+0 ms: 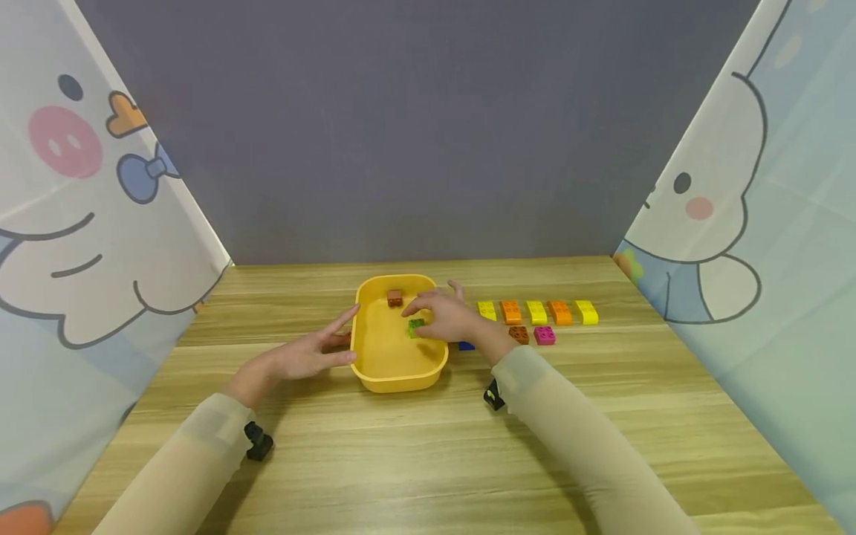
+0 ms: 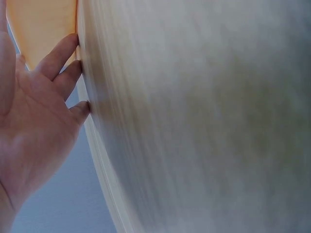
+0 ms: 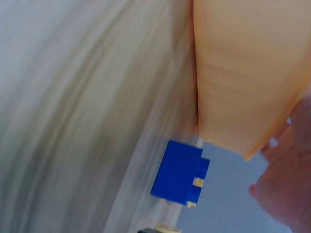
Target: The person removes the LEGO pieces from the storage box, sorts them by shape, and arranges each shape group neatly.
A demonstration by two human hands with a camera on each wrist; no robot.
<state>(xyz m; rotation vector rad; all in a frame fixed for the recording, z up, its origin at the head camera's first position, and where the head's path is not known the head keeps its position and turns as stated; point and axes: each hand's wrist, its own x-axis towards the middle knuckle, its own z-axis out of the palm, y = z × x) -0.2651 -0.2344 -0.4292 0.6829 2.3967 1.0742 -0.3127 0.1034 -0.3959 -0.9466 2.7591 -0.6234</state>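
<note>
In the head view, my left hand (image 1: 310, 355) is beside the yellow bin (image 1: 361, 380), thumb and fingers spread, with fingertips right at its left wall. The left wrist view shows this hand (image 2: 41, 114) with its fingers extended. My right hand (image 1: 449, 316) reaches over the bin's right rim. Its thumb and index finger are around a green toy brick (image 1: 416, 327) inside the bin; I cannot tell whether they pinch it. A brown brick (image 1: 394, 298) lies near the bin's far end. In the right wrist view, the right hand (image 3: 289, 170) is partly cut off beyond the bin wall (image 3: 238, 73).
Right of the bin, yellow and orange bricks (image 1: 510, 312) form a row. Before them lie a dark brown brick (image 1: 519, 335), a magenta brick (image 1: 545, 336) and a blue brick (image 3: 177, 172) partly hidden by the right hand. A grey panel (image 1: 414, 134) stands behind the wooden table (image 1: 374, 461).
</note>
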